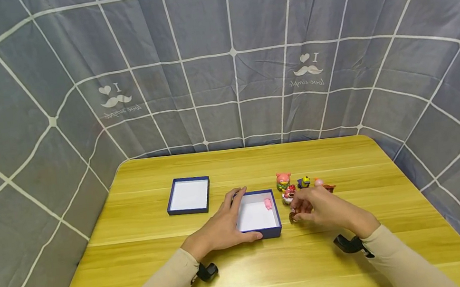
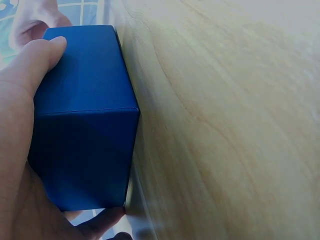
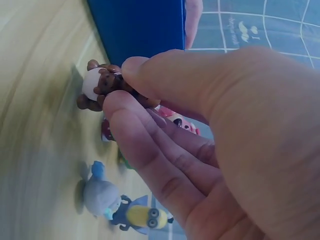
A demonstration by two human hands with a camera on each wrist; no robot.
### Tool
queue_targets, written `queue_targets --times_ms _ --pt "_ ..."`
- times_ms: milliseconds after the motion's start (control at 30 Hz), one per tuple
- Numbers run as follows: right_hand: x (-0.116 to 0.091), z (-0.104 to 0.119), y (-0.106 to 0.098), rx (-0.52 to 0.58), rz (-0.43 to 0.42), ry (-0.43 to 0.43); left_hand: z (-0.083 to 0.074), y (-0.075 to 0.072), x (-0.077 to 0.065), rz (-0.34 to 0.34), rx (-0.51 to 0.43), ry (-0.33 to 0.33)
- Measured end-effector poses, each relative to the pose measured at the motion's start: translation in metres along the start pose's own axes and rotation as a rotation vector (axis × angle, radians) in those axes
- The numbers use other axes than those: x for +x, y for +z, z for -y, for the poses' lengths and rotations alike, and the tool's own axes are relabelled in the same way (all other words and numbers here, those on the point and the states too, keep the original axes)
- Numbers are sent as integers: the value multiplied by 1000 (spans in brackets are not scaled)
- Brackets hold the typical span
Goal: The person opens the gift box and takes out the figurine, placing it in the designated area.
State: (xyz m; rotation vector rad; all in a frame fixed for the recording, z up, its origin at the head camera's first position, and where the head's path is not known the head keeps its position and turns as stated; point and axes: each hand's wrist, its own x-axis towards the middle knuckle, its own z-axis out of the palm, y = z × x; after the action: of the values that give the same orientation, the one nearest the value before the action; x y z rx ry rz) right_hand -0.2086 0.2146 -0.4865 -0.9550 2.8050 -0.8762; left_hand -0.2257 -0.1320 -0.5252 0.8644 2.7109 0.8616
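Note:
My left hand (image 1: 220, 226) grips a blue box (image 1: 272, 232), its thumb along the near side and fingers at the far left corner. The left wrist view shows the thumb on the blue wall (image 2: 82, 75). Inside the white-lined box, a small pink figurine (image 1: 268, 204) lies near the right wall. To the right of the box, my right hand (image 1: 326, 206) pinches a brown bear figurine (image 3: 107, 82) with a white patch between thumb and forefinger, low over the table. The fingers hide part of the bear.
Beyond the right hand stand a pink-and-green figurine (image 1: 283, 181), a red-and-white one (image 1: 288, 195), a yellow-and-blue one (image 1: 304, 182) and a pale one (image 3: 100, 195). A shallow blue lid (image 1: 189, 195) with white lining lies at left. Grey checked cloth (image 1: 210, 83) surrounds the wooden table (image 1: 247, 280).

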Motion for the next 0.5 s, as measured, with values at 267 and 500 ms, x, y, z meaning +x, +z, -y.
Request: queue_targets --times_ms 267,500 --pt "0 -1 2 16 20 25 0 1 0 0 -6 5" --pt "0 -2 2 27 19 30 0 0 0 -2 -8 6"
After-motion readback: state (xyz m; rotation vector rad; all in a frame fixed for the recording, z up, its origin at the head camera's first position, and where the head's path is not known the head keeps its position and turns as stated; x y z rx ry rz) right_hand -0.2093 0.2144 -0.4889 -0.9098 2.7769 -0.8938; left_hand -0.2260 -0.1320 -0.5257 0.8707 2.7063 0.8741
